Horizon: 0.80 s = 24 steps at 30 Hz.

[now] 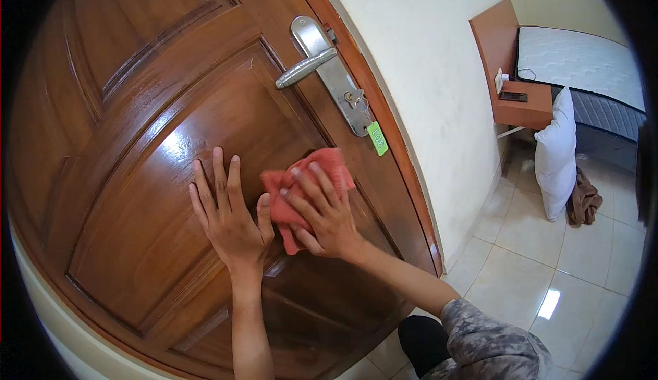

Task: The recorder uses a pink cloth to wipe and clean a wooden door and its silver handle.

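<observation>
A brown panelled wooden door (154, 190) fills the left and middle of the view. Flat against its surface rests my left hand (234, 220), fingers spread and holding nothing. Just to the right, my right hand (324, 215) presses a red cloth (280, 205) to the door, its fingers over the cloth; the cloth is slightly blurred. Above it are a metal lever handle (306, 69) and its lock plate (342, 87). A key ring (361, 102) with a green tag (378, 138) hangs from the lock.
A white wall (411, 71) meets the door frame (406, 195). Further right, a dark phone (513, 97) lies on a wooden bedside shelf (534, 110) beside a mattress (570, 61). A white pillow (555, 164) stands on the tiled floor (529, 231) near a brown cloth (583, 200).
</observation>
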Motion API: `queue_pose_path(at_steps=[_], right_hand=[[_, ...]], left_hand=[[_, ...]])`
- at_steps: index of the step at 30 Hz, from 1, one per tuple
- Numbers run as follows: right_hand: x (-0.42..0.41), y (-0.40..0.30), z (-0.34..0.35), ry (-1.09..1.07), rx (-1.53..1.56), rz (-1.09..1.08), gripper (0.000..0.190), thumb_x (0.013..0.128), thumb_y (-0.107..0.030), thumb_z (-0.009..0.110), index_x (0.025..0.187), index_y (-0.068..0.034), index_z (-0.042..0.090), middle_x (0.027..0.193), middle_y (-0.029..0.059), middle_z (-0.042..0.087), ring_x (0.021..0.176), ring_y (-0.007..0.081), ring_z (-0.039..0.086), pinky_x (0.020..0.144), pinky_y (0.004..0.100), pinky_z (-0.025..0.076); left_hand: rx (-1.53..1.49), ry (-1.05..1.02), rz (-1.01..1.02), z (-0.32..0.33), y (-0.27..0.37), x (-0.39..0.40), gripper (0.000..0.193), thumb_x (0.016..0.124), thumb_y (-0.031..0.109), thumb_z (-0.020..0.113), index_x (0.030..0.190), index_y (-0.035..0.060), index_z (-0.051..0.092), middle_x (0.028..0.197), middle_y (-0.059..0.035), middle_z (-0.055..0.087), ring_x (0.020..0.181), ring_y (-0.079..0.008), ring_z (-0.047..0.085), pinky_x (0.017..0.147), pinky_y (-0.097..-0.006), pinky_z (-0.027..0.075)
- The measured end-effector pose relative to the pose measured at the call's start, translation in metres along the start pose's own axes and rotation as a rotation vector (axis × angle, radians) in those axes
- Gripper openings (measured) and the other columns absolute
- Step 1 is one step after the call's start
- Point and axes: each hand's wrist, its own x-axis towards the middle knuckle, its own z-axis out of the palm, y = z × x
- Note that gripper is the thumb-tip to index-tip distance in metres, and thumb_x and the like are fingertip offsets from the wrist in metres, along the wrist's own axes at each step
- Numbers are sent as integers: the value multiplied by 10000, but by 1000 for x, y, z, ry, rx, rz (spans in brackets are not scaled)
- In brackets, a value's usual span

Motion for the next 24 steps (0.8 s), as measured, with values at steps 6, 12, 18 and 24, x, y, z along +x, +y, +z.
queue_pose_path(at_steps=[6,12,18,24], right_hand=[[2,5,-7,109,0,144,621,854,-206,696,1469,-146,634,1640,142,496,1569,391,403,1282,642,272],[7,9,-15,-2,60,-32,602,819,-164,686,1419,-128,657,1596,128,518,1546,402,421,1267,610,294],[-3,-8,2,-50,144,-208,660,781,-174,711,1436,-127,647,1589,137,522,1527,400,442,1255,636,298],[-6,4,-4,68,2,190,781,883,-255,707,1619,-126,477,1720,207,341,1619,482,249,1288,649,201]], left_hand=[[8,-15,4,-2,2,0,619,1095,502,512,1567,101,539,1711,-114,448,1612,-434,321,1288,-606,256],[0,-23,-5,-4,3,1,603,1108,466,478,1585,100,516,1732,-111,416,1633,-414,280,1303,-606,222],[6,-20,-5,-2,2,-1,596,1107,462,483,1582,102,520,1731,-109,418,1630,-412,287,1303,-605,222],[51,-25,8,-5,2,0,609,1094,484,510,1563,96,543,1719,-116,435,1609,-432,328,1291,-604,256]])
